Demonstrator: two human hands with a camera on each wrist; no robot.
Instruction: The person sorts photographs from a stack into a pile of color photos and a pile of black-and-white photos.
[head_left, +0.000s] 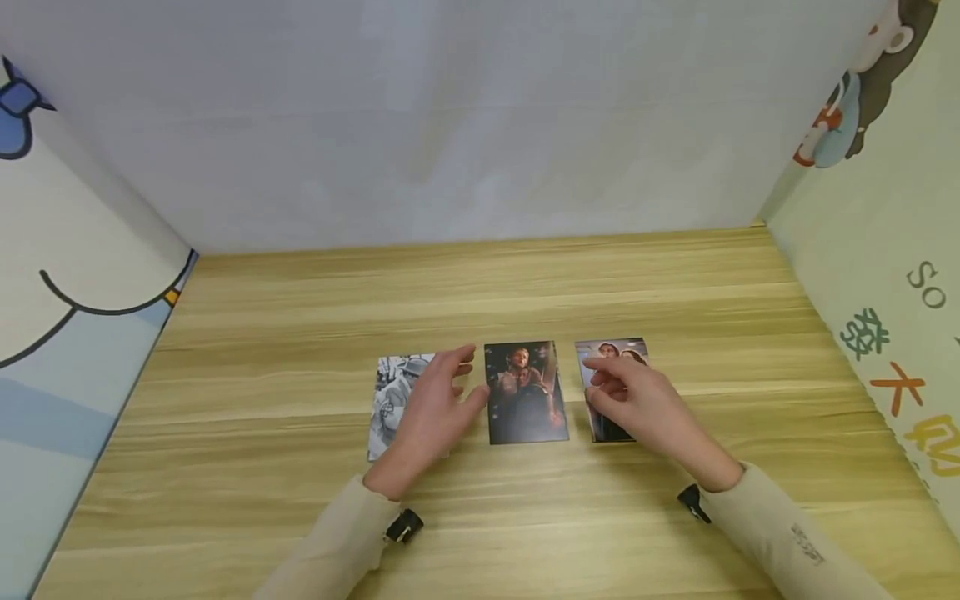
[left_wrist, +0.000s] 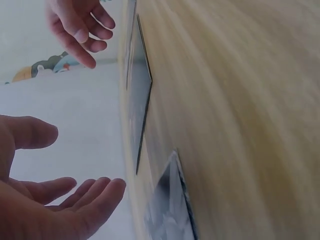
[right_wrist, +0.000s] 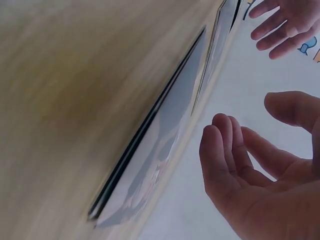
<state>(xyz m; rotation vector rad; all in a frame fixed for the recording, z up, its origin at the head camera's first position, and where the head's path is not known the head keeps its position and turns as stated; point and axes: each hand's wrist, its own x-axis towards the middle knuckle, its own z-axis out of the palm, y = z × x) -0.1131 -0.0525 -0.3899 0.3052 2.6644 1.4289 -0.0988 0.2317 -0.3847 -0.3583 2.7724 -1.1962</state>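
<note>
Wooden surface (head_left: 300,500) is carrying three photo cards in a row: black-and-white card (head_left: 392,400), half covered by the left hand (head_left: 431,408); dark middle card (head_left: 525,392), lying unobstructed; right card (head_left: 611,354), mostly hidden beneath the right hand (head_left: 637,404). Both hands' fingers are hovering relaxed, gripping nothing. Cartoon-printed panels are enclosing the sides.
</note>
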